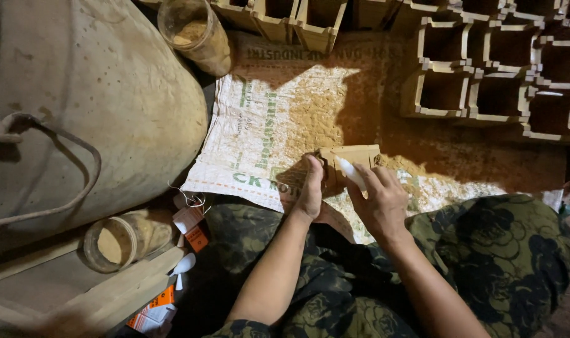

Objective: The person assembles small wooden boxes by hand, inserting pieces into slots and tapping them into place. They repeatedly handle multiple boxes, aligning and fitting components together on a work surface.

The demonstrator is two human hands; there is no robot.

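While the person sat with legs in dark floral-patterned trousers [485, 263] near the camera, both forearms reached forward over a woven sack [266, 131] spread on the floor. The left hand [310, 191] lay against the left side of a small wooden box [350, 164], its fingers [314, 169] curled onto the wood and steadying it. The right hand [382, 200] gripped a small white bottle [349, 172], its fingers [375, 178] clenched around the body and the bottle's tip resting on the box's near face. So the box sat between the two hands, just beyond the knees, on the sack, which was dusted with sawdust.

To the left, near the person's knee, a glass jar [119, 241] of brownish powder lay tipped on a wooden plank [97, 294], with small orange-and-white cartons [191, 225] beside it. A large pale sack [91, 106] filled the far left. Farther off, a second jar [194, 31] stood upright, and rows of open wooden boxes [485, 69] lined the back.
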